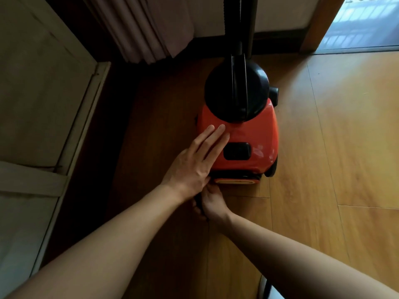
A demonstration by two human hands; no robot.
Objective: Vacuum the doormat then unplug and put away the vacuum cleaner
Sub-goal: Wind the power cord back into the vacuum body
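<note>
A red and black canister vacuum cleaner (248, 134) stands on the wooden floor, its black hose and tube (238, 24) rising out of the top of the frame. My left hand (194, 160) lies flat, fingers together, on the left side of the red body. My right hand (212, 203) sits lower, at the vacuum's near end, fingers curled around something dark (197, 201) that is mostly hidden under my left wrist; it may be the plug or cord. No doormat is in view.
A pale panelled door or cabinet (43, 104) runs along the left. A pleated curtain (146, 29) hangs at the back. A doorway with a bright tiled floor (367, 22) opens at the top right. Wooden floor (334, 147) stretches to the right.
</note>
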